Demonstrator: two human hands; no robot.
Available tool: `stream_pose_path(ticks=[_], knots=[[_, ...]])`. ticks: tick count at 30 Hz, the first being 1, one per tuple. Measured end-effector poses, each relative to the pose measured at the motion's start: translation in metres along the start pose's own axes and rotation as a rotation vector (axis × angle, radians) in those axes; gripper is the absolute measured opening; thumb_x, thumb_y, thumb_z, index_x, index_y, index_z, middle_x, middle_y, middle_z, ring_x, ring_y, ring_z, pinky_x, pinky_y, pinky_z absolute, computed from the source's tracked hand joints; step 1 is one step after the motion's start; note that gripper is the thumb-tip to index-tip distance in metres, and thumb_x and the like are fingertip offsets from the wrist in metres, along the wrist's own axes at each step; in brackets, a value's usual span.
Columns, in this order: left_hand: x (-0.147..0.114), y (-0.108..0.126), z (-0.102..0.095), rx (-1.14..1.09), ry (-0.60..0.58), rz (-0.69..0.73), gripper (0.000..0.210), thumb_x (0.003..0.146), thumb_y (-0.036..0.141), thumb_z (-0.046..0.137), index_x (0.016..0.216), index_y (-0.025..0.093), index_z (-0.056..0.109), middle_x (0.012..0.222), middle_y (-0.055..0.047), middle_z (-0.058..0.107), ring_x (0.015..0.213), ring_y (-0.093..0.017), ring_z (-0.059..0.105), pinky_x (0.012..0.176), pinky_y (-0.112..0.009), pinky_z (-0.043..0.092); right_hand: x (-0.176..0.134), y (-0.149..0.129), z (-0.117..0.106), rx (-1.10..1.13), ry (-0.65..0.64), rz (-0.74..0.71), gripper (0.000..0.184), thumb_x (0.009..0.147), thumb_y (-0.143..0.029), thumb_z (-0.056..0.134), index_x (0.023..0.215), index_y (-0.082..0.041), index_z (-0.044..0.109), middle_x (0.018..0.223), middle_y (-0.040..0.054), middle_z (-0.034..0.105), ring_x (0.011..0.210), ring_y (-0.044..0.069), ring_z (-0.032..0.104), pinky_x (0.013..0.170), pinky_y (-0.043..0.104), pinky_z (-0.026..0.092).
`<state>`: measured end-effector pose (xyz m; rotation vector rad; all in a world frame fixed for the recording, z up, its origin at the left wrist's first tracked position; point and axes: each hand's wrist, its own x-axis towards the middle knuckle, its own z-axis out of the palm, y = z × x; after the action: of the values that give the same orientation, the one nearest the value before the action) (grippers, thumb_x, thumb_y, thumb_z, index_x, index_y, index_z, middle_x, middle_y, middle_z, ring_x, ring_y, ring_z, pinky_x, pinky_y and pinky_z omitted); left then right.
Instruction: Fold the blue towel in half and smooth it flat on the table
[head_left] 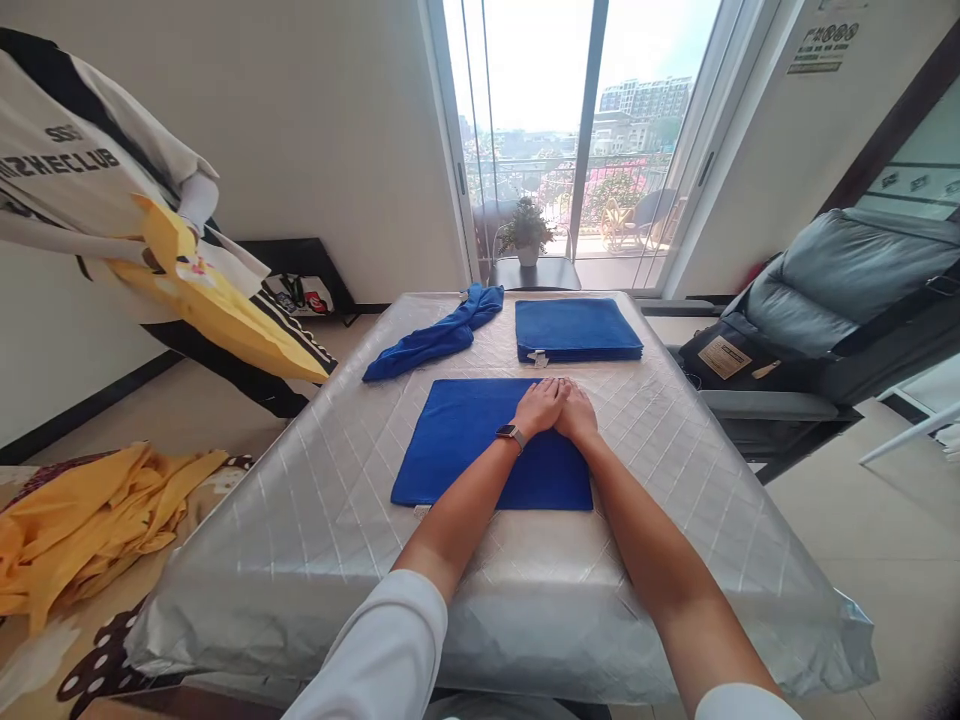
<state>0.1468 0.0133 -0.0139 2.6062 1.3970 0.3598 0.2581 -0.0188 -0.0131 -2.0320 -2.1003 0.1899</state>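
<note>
Flat on the table lies a blue cloth (465, 440), spread as a rectangle, with a small white tag at its near left edge. My left hand (541, 405), with a watch on the wrist, rests on the cloth near its far right corner. Beside it and touching it, my right hand (577, 408) lies on that same corner. The fingers of both hands are laid out over the fabric, not wrapped round anything. Beyond them sits a neat stack of folded blue cloths (577, 328). A crumpled blue cloth (435, 335) lies to the far left.
A silver quilted cover (322, 500) spans the table. At the left a person (97, 190) holds a yellow cloth (232, 315); more yellow fabric (112, 520) is heaped below. A grey armchair (832, 310) stands at the right. Behind the table is a potted plant (527, 235).
</note>
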Motion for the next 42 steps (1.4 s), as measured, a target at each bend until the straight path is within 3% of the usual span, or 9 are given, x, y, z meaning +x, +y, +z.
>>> stream_pose_path(ticks=[6,11,15,30,42], knots=[[-0.047,-0.068,-0.024,0.042,-0.021,-0.172,0.076,0.107,0.062,0.015,0.164,0.015,0.033,0.171,-0.013,0.030,0.160,-0.026,0.022,0.131,-0.047,0.015,0.005,-0.006,0.000,0.016,0.013,0.051,0.068,0.108,-0.039,0.027,0.163,-0.001,0.030,0.172,0.0175,0.028,0.160,0.025,0.023,0.129,0.037,0.016],[-0.091,-0.133,-0.052,0.092,-0.002,-0.383,0.079,0.106,0.063,0.012,0.164,0.014,0.032,0.172,-0.012,0.028,0.161,-0.025,0.021,0.132,-0.046,0.013,0.005,-0.005,-0.001,0.019,-0.001,0.061,0.068,0.108,-0.040,0.026,0.164,-0.001,0.030,0.172,0.0169,0.028,0.160,0.024,0.023,0.129,0.036,0.015],[-0.111,-0.162,-0.059,0.095,0.028,-0.490,0.082,0.105,0.064,0.012,0.165,0.009,0.028,0.173,-0.014,0.025,0.161,-0.026,0.020,0.131,-0.044,0.016,0.006,-0.004,-0.001,0.016,-0.002,0.058,0.068,0.108,-0.041,0.027,0.164,-0.003,0.031,0.172,0.0161,0.027,0.159,0.023,0.024,0.130,0.037,0.016],[-0.110,-0.160,-0.059,0.057,0.035,-0.493,0.086,0.104,0.065,0.017,0.165,0.004,0.025,0.173,-0.016,0.022,0.162,-0.028,0.017,0.132,-0.043,0.012,0.008,-0.003,-0.002,-0.057,-0.003,0.064,0.068,0.109,-0.042,0.025,0.163,-0.002,0.032,0.172,0.0171,0.029,0.159,0.024,0.026,0.129,0.036,0.018],[-0.110,-0.154,-0.062,0.037,0.070,-0.495,0.086,0.103,0.065,0.018,0.164,0.006,0.028,0.173,-0.014,0.023,0.161,-0.028,0.018,0.132,-0.042,0.013,0.015,0.001,0.002,-0.095,-0.026,0.051,0.070,0.109,-0.041,0.021,0.164,0.001,0.027,0.173,0.0186,0.024,0.160,0.026,0.022,0.130,0.038,0.018]])
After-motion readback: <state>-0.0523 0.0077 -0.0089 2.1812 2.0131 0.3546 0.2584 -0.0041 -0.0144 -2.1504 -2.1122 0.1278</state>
